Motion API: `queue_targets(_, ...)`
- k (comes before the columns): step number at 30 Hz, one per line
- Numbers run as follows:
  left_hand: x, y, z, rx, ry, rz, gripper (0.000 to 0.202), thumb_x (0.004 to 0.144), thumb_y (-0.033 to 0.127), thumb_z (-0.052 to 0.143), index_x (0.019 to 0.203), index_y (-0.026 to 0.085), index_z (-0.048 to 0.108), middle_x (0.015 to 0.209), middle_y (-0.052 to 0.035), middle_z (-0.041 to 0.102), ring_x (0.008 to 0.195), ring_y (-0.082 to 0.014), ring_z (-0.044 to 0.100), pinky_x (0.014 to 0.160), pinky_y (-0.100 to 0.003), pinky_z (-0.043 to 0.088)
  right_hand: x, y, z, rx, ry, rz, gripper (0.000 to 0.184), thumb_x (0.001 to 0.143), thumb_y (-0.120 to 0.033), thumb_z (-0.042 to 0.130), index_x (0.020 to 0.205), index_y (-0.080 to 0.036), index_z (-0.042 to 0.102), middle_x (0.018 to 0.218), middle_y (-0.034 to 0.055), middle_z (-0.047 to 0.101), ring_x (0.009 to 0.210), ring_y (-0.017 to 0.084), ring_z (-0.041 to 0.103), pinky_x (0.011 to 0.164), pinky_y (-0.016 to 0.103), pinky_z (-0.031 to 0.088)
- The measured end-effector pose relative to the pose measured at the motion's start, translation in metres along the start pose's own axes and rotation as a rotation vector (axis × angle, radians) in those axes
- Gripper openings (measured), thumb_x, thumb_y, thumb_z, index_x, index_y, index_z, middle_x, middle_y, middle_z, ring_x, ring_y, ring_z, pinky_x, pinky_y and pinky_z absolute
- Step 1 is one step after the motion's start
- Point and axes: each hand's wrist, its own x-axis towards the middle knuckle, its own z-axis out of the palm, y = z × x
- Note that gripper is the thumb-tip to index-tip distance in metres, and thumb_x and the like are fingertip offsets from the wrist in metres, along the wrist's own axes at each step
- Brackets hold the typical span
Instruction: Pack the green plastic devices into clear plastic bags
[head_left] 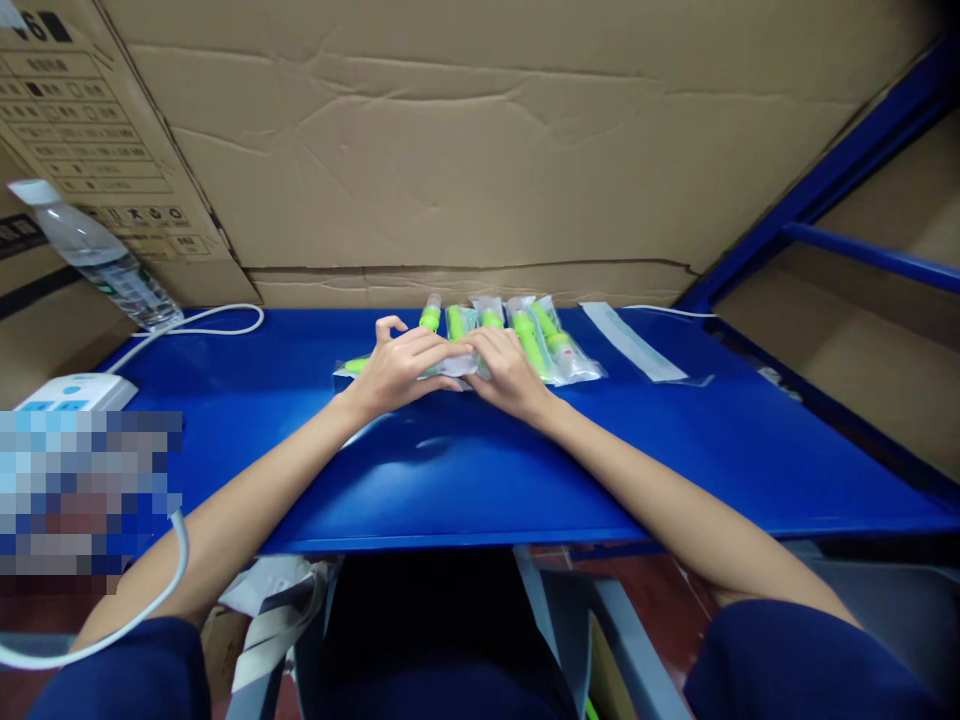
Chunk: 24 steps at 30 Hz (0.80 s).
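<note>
My left hand [401, 365] and my right hand [514, 372] meet over the middle of the blue table. Their fingers pinch the end of a clear plastic bag between them, and the left index finger is bent up and away. The bag lies sideways behind my left hand, with a bright green piece [356, 366] showing at its left end. Just beyond my hands is a row of several similar green items in clear bags [532, 345]. One green item with a clear cap [430, 312] stands out behind my left hand. My fingers hide part of the held bag.
A flat, pale empty sleeve [637, 342] lies right of the row. At the left are a water bottle [105, 255], a white power strip [75, 392] and a white cable [180, 560]. Cardboard [450, 150] walls the back of the blue table [465, 480].
</note>
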Motion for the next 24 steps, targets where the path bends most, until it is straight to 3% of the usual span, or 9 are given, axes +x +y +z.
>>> queue_targets(4,0.004,-0.015,-0.019,-0.025,-0.028,-0.064,0.064,0.098,0.068,0.044,0.136,0.019,0.060,0.137,-0.0147,0.066,0.122,-0.0267,0.063,0.099,-0.039,0.031,0.000,0.009,-0.004,-0.016,0.077,0.044,0.024,0.099,-0.037,0.054,0.111,-0.018,0.061,0.108,0.0141,0.069,0.105,0.032,0.062,0.088,0.045,0.042)
queue_targets(8,-0.002,-0.042,-0.031,-0.043,-0.071,-0.242,0.062,0.101,0.062,0.036,0.138,0.016,0.055,0.131,-0.0142,0.069,0.120,-0.0279,0.064,0.101,-0.040,0.034,0.001,0.014,-0.005,-0.018,0.140,0.107,0.021,0.095,-0.033,0.057,0.111,-0.020,0.060,0.108,0.0129,0.069,0.104,0.032,0.061,0.090,0.045,0.042)
queue_targets(11,-0.010,-0.057,-0.027,-0.049,-0.220,-0.256,0.071,0.093,0.069,0.048,0.139,0.016,0.054,0.137,-0.0149,0.067,0.125,-0.0318,0.062,0.104,-0.041,0.034,0.001,0.015,-0.003,-0.011,0.152,0.075,0.032,0.092,-0.026,0.058,0.123,-0.018,0.056,0.108,0.0131,0.068,0.101,0.032,0.062,0.088,0.044,0.043)
queue_targets(15,-0.014,-0.061,-0.014,-0.046,-0.346,-0.199,0.083,0.083,0.072,0.062,0.145,0.018,0.050,0.147,-0.0146,0.060,0.131,-0.0334,0.058,0.106,-0.041,0.032,0.000,0.012,-0.002,-0.004,0.113,0.014,0.044,0.088,-0.017,0.054,0.132,-0.018,0.050,0.108,0.0122,0.068,0.102,0.031,0.062,0.087,0.043,0.044)
queue_targets(19,-0.013,-0.057,-0.011,-0.032,-0.408,-0.162,0.078,0.085,0.063,0.064,0.148,0.019,0.047,0.149,-0.0142,0.058,0.132,-0.0310,0.057,0.106,-0.041,0.031,0.000,0.009,-0.002,-0.003,0.098,-0.051,0.046,0.085,-0.010,0.050,0.130,-0.020,0.052,0.112,0.0114,0.069,0.108,0.030,0.062,0.092,0.043,0.043)
queue_targets(24,-0.012,-0.057,-0.014,0.021,-0.411,-0.180,0.058,0.093,0.055,0.054,0.139,0.019,0.057,0.128,-0.0114,0.073,0.110,-0.0272,0.070,0.104,-0.042,0.033,-0.001,0.009,0.000,0.016,0.105,0.004,0.045,0.090,-0.021,0.056,0.134,-0.018,0.049,0.115,0.0129,0.069,0.110,0.030,0.063,0.097,0.045,0.041)
